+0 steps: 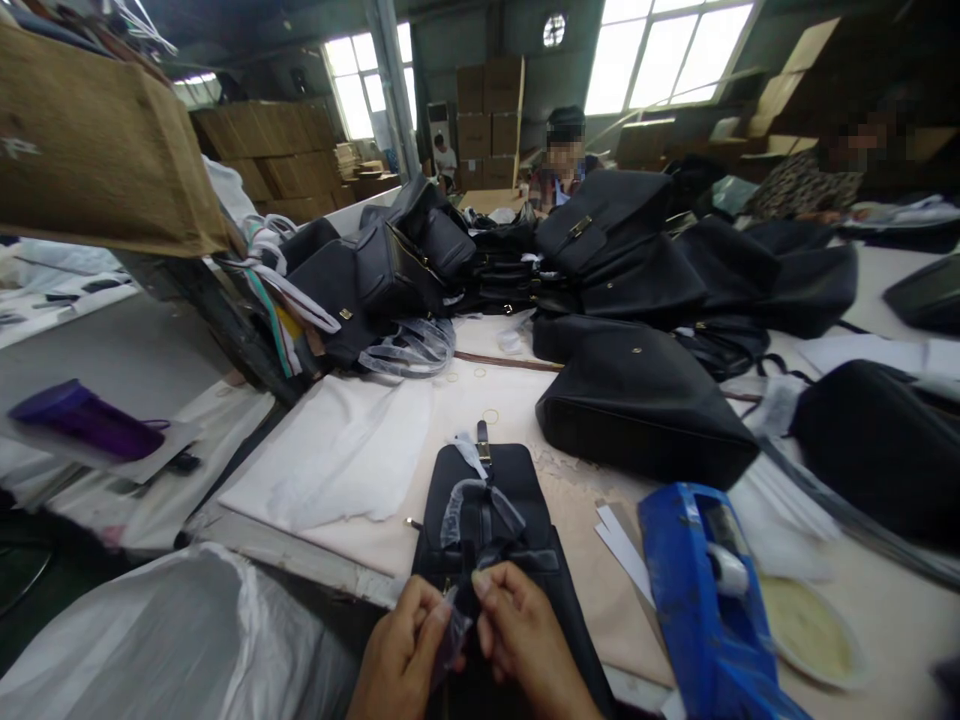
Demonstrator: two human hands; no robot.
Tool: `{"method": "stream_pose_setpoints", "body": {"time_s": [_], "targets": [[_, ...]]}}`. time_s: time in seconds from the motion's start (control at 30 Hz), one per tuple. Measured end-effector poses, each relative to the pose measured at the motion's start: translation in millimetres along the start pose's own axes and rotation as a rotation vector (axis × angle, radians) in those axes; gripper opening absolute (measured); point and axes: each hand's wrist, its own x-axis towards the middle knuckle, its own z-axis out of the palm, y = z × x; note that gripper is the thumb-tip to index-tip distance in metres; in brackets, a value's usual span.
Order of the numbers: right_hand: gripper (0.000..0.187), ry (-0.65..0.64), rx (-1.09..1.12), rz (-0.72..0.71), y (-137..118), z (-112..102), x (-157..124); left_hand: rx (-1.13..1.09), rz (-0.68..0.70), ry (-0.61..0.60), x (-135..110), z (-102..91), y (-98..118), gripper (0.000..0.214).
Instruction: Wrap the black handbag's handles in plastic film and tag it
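A black backpack (502, 500) lies at the table's near edge, its flap and buckle pointing away from me. Thin clear plastic film (452, 515) wraps its carry handle. Over the lower part of the bag, my left hand (405, 640) is closed, pinching a piece of crinkled plastic film (455, 632) at a black strap. My right hand (529, 635) is close beside it, thumb and fingers pinched on the dark strap (466, 590). The fingers cover much of the strap, so its end is hidden.
To the right stand a blue tape dispenser (675, 590) and a shallow dish (810, 630). A large black bag (637, 400) lies beyond, before piled black bags (622, 240). White sheets (337, 450) lie left; a white sack (187, 640) stands below the edge. People sit farther back.
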Motion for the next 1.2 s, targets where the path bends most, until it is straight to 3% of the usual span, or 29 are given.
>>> {"method": "stream_pose_setpoints", "body": {"time_s": [0.13,0.33,0.5,0.8,0.97,1.2], "targets": [[0.041,0.106,-0.121,-0.033,-5,2,5,-0.047,-0.040,-0.017,2,1.8,-3,0.039],[0.037,-0.028,-0.072,-0.014,-2,2,-4,-0.123,-0.076,0.014,7,-0.1,3,0.034],[0.043,0.163,0.018,-0.020,-3,-17,2,-0.253,-0.185,-0.054,12,-1.7,-11,0.036],[0.037,0.077,0.174,0.065,-2,-12,11,-0.106,-0.117,-0.085,21,2.3,15,0.027],[0.031,0.021,0.231,0.108,-2,-15,7,-0.049,-0.039,-0.072,40,16.1,15,0.024],[0.044,0.041,0.155,0.147,-9,-26,19,-0.074,-0.112,-0.129,49,18.8,15,0.022]]}}
